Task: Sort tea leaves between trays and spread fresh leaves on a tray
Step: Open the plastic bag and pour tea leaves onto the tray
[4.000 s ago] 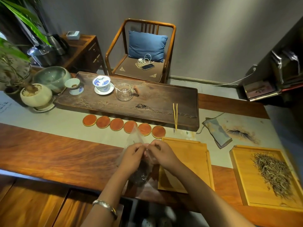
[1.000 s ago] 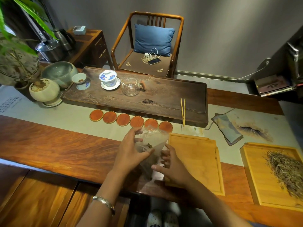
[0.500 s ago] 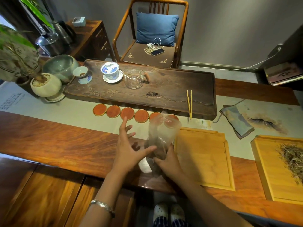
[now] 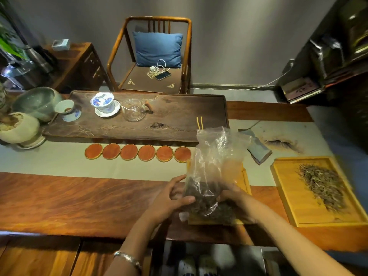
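Note:
A clear plastic bag with dark tea leaves in its bottom stands upright over the near bamboo tray, hiding most of it. My left hand grips the bag's lower left side, thumb across the front. My right hand holds the lower right side from behind and is partly hidden by the bag. A second bamboo tray at the right carries a spread of pale dried leaves.
Several round orange coasters line the cloth runner. Behind them a dark tea board carries a lidded cup, a glass pitcher and yellow sticks. A folded cloth lies behind the trays; bowls and a pot sit at far left.
The bag has shifted right over the near tray and stands taller. My left hand, spread open half a second ago, has closed on the bag's side. The view has shifted left.

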Demonstrator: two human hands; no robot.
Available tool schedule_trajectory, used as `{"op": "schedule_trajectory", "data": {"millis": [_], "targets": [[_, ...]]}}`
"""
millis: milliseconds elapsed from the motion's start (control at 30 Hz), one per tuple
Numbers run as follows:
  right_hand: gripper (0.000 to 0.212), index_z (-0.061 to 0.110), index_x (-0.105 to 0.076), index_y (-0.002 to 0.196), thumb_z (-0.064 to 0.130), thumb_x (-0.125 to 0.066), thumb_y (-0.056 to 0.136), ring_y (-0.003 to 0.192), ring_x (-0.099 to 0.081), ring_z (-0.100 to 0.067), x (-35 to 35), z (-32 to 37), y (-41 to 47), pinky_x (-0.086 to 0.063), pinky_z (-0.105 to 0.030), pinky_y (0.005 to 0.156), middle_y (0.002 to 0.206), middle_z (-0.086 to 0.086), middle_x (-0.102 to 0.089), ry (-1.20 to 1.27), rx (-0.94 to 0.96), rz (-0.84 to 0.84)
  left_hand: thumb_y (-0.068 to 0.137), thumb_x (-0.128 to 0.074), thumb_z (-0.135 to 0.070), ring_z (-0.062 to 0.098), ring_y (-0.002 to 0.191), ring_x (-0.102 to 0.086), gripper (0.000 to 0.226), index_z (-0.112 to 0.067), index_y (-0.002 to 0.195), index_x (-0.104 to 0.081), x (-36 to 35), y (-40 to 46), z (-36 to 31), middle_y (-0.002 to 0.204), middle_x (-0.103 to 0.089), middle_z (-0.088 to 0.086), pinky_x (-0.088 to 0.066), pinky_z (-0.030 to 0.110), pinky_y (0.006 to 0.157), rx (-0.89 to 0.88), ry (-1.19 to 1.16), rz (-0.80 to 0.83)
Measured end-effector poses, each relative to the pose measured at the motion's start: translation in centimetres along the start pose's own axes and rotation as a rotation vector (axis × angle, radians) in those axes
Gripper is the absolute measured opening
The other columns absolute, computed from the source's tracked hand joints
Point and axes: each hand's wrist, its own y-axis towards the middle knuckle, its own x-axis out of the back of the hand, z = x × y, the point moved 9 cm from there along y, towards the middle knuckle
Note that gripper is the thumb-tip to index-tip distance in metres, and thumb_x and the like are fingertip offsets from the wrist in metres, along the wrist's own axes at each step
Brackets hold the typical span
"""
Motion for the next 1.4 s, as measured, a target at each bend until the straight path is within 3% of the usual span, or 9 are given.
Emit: {"op": "schedule_trajectory", "data": {"millis": [133,233,333,467,600,733,900,1200,1400], "targets": [[0.052,0.021,-0.06,0.12,0.008,-0.057,0.069,0.096,-0.069,-0.022,1.7,-1.4,-1.4,-0.057,-0.033,0.081,0.104,-0.006,-0.073,-0.009,-0.053,0.022,0.059,-0.088,-0.046,0.01,0.105,-0.067,0.062,-0.052,0.113,-0.059,-4.5,0.7,-0.1,0.116,-0.069,-0.012,-0.056,0.027,0.083,-0.001,-0.032,0.119],[0.058,0.014,-0.054,0.127,0.014,-0.06,0.07,0.109,-0.062,-0.031,3.2,-3.1,-1.6,-0.05,-0.043,0.097,0.119,-0.016,-0.064,-0.035,-0.065,-0.04,0.06,-0.089,-0.041,0.011,0.107,-0.066,0.064,-0.05,0.115,-0.057,-6.2,1.2,1.1,0.116,-0.069,-0.012,-0.055,0.037,0.091,-0.016,-0.033,0.089],[0.046,0.006,-0.057,0.119,0.009,-0.061,0.073,0.101,-0.066,-0.029,3.6,-4.0,-1.9,-0.056,-0.035,0.082,0.111,-0.018,-0.068,0.094,0.013,-0.062,0.056,-0.091,-0.043,0.014,0.105,-0.067,0.067,-0.051,0.113,-0.057,-7.0,1.5,2.3,0.114,-0.07,-0.01,-0.054,0.042,0.092,-0.018,-0.035,0.035],[0.048,0.007,-0.056,0.124,0.016,-0.072,0.08,0.108,-0.064,-0.031,5.4,-5.8,-2.4,-0.051,-0.044,0.094,0.118,-0.017,-0.066,0.094,0.086,-0.249,0.053,-0.091,-0.042,0.019,0.098,-0.07,0.062,-0.051,0.105,-0.06,-7.7,1.5,2.8,0.106,-0.073,-0.005,-0.058,0.039,0.082,-0.02,-0.101,-0.048],[0.029,0.026,-0.061,0.11,0.044,-0.062,0.087,0.095,-0.066,-0.009,7.3,-7.0,-3.2,-0.05,-0.024,0.075,0.104,0.006,-0.069,-0.131,0.059,-0.544,0.061,-0.089,-0.029,0.005,0.084,-0.071,0.054,-0.047,0.1,-0.056,-7.8,1.1,2.2,0.097,-0.072,-0.007,-0.056,0.019,0.061,-0.057,-0.061,-0.162],[0.018,0.031,-0.056,0.101,0.044,-0.045,0.097,0.093,-0.06,-0.004,7.7,-7.5,-3.6,-0.045,-0.021,0.071,0.097,0.011,-0.064,-0.303,0.136,-0.651,0.075,-0.08,-0.03,0.02,0.087,-0.072,0.053,-0.03,0.117,-0.048,-8.9,0.6,3.1,0.117,-0.063,0.003,-0.059,0.037,0.055,-0.011,-0.093,-0.216],[0.019,0.031,-0.054,0.087,0.032,-0.04,0.101,0.079,-0.058,-0.003,7.4,-7.2,-4.3,-0.042,-0.021,0.062,0.082,0.01,-0.061,-0.469,0.153,-0.693,0.09,-0.06,-0.041,0.026,0.082,-0.072,0.023,-0.029,0.105,-0.048,-9.3,-0.3,4.7,0.113,-0.06,0.006,-0.058,0.039,0.049,0.099,-0.134,-0.326],[0.029,0.017,-0.06,0.089,0.033,-0.038,0.099,0.077,-0.059,-0.014,8.7,-6.3,-4.5,-0.049,-0.033,0.067,0.081,0.004,-0.061,-0.64,-0.029,-0.673,0.092,-0.06,-0.035,0.024,0.078,-0.069,0.022,-0.018,0.096,-0.047,-9.9,-0.8,4.6,0.102,-0.058,0.011,-0.056,0.034,0.045,0.196,-0.174,-0.332],[0.044,0.001,-0.059,0.085,0.034,-0.035,0.1,0.031,-0.05,-0.013,8.8,-5.3,-4.9,-0.037,-0.024,0.034,0.047,-0.004,-0.056,-0.576,-0.156,-0.592,0.087,-0.062,-0.044,0.03,0.087,-0.067,0.031,-0.018,0.098,-0.05,-9.7,-0.9,4.3,0.103,-0.058,0.009,-0.06,0.046,0.057,0.218,-0.109,-0.322]]}}
